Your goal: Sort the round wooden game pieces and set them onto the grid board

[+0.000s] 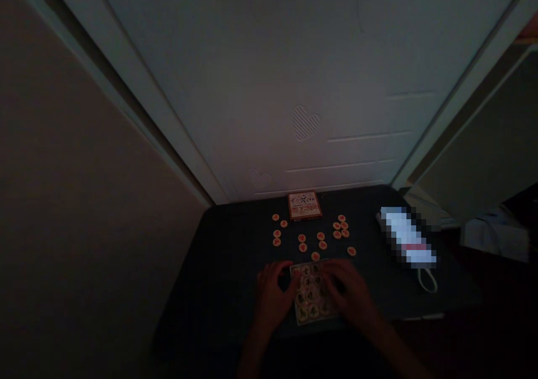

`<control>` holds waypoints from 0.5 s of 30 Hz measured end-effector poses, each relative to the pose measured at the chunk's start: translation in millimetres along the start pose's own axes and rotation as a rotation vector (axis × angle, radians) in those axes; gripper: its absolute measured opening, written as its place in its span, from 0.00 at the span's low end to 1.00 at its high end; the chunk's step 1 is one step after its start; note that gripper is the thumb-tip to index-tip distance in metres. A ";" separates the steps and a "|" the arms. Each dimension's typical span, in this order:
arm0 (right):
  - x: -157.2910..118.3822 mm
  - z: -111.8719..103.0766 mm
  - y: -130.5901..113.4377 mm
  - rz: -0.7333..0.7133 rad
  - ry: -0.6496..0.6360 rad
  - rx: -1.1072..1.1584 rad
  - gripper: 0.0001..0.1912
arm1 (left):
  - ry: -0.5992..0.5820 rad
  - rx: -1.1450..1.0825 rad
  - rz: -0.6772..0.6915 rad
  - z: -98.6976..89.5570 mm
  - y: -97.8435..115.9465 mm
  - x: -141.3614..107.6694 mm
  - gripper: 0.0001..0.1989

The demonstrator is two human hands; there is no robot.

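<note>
A flat, pale, square-edged pack (303, 313) lies near the table's front edge, with round Chinese chess pieces in rows bearing dark characters. At its upper left corner my left hand (273, 289) is curled, thumb over the pack and fingers along the edge. My right hand (348, 286) grips its upper right side and covers some of the pieces there. Just beyond the pack lie loose round chess pieces with red characters, the closest being one piece (315, 256) above the top edge. Dim light leaves the fingertips hard to make out.
Behind the loose pieces, a printed red-and-white box (305, 206) rests by the white panel (269, 87). More red pieces (337, 226) cluster to the right. A phone-like bright screen (407, 236), blurred, with a strap (427, 280), lies at the right of the dark table (227, 267).
</note>
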State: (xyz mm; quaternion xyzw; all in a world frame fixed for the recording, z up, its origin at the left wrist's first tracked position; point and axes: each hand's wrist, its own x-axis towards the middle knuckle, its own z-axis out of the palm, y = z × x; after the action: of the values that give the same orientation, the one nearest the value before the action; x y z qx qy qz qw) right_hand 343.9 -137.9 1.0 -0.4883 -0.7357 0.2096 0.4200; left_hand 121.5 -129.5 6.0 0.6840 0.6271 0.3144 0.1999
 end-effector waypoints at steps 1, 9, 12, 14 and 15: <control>-3.5 -1.7 3.2 0.031 0.043 -0.014 0.09 | 0.001 0.011 0.004 0.7 0.6 0.3 0.11; -9.0 -1.2 13.7 0.156 0.091 -0.006 0.11 | 0.000 0.032 0.007 2.4 0.2 3.0 0.09; -7.6 -0.5 13.8 0.156 0.087 0.017 0.11 | 0.006 0.038 0.002 2.4 0.8 3.4 0.09; -8.0 -0.3 14.4 0.165 0.084 0.029 0.11 | 0.008 0.043 0.003 2.7 0.6 3.5 0.09; -8.4 -0.2 14.8 0.172 0.080 0.034 0.12 | 0.009 0.045 0.003 2.8 0.3 3.5 0.09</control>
State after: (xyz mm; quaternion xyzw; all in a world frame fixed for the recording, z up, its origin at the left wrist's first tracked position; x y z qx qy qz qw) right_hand 353.5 -138.9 -13.0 -0.5505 -0.6701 0.2375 0.4377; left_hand 123.7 -125.8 4.8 0.6880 0.6338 0.3036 0.1811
